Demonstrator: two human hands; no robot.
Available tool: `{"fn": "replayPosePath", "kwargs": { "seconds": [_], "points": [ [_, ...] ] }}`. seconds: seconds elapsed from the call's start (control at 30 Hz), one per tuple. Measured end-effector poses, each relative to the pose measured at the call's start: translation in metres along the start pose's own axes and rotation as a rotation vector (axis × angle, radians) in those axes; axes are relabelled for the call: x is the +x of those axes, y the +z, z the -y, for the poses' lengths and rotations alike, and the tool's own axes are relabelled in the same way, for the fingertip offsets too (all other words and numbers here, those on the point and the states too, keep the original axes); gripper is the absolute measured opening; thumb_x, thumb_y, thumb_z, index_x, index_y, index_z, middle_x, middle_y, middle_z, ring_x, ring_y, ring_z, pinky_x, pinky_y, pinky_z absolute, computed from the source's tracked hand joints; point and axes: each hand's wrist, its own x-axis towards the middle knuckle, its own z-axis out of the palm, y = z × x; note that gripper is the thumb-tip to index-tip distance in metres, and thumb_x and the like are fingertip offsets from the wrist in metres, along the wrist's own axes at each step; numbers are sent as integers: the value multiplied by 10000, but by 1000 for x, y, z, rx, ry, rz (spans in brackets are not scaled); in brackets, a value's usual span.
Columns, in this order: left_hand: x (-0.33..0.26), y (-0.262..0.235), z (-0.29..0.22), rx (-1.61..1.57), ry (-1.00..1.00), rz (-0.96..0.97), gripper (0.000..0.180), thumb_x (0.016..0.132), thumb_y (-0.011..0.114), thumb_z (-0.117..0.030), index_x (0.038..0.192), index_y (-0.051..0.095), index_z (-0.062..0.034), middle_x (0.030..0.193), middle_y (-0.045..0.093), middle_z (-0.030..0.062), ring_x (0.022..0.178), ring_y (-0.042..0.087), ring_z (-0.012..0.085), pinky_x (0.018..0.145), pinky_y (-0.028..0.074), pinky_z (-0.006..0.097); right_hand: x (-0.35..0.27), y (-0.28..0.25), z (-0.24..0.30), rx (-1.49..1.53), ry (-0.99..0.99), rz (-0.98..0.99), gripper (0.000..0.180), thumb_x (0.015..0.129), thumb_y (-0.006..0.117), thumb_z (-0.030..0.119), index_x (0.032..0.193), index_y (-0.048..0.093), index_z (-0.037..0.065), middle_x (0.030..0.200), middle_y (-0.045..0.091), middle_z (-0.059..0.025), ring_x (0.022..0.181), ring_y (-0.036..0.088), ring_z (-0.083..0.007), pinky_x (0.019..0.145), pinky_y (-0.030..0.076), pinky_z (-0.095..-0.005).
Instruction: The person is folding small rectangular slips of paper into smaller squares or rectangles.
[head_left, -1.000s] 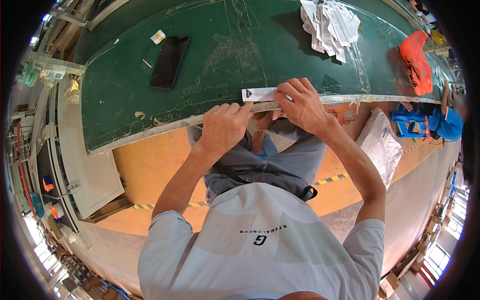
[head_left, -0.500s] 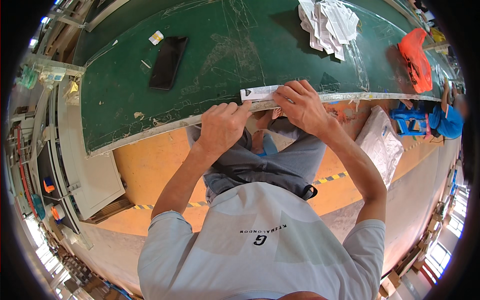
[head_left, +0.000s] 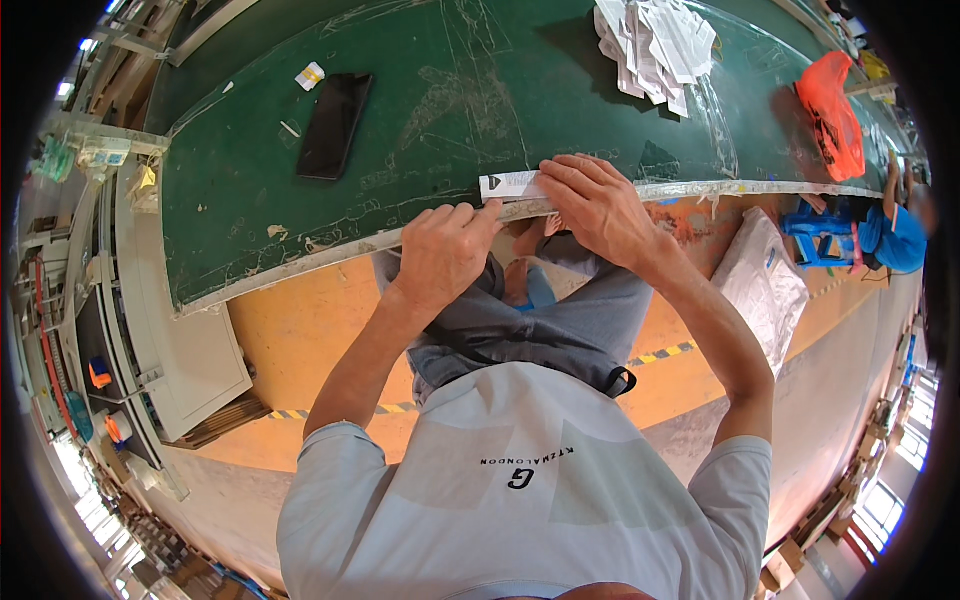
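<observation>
A narrow folded paper leaflet (head_left: 513, 185), white with a dark mark near its left end, lies along the front edge of the green table. My left hand (head_left: 443, 250) is curled, its fingertips closed at the leaflet's lower left corner. Bent over the leaflet's right part, the fingers of my right hand (head_left: 598, 212) press close together and cover that end; the right thumb is hidden. Farther back on the right sits a loose pile of similar white folded papers (head_left: 655, 50).
A black phone (head_left: 335, 127) and a small white-and-yellow packet (head_left: 310, 76) rest on the table (head_left: 420, 130) at left. At right lies a red plastic bag (head_left: 833, 115). Beyond it are a blue stool (head_left: 820, 235) and another person (head_left: 895, 235). A whitish sack (head_left: 760, 280) stands below the table edge.
My right hand has shifted slightly left along the leaflet, its fingers now flatter and covering more of it. My left hand stays nearly in place.
</observation>
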Motion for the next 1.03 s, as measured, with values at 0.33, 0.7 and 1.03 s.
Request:
{"fn": "replayPosePath", "kwargs": {
  "seconds": [0.33, 0.7, 1.03],
  "points": [
    [0, 1, 0, 11, -1, 0, 298, 799, 791, -156, 1092, 753, -119, 685, 555, 13, 647, 611, 186, 600, 505, 330, -6, 2, 1, 31, 18, 19, 578, 621, 804, 282, 1133, 655, 58, 1293, 629, -88, 1227, 577, -294, 1080, 446, -444],
    [-3, 5, 0, 5, -15, -27, 291, 801, 796, -161, 1078, 731, -105, 702, 596, 23, 663, 629, 204, 606, 509, 339, -7, 3, 3, 9, -23, -32, 529, 619, 780, 272, 1086, 646, 63, 1196, 640, -68, 1195, 588, -280, 1036, 460, -424],
    [16, -8, 6, -164, -97, -6, 792, 794, 836, -293, 1500, 502, -164, 789, 693, 100, 677, 666, 276, 631, 535, 370, -8, 5, 4, 7, -11, -24, 447, 687, 723, 212, 1105, 647, 72, 1190, 632, -61, 1204, 582, -270, 1046, 453, -412]
  ]
}}
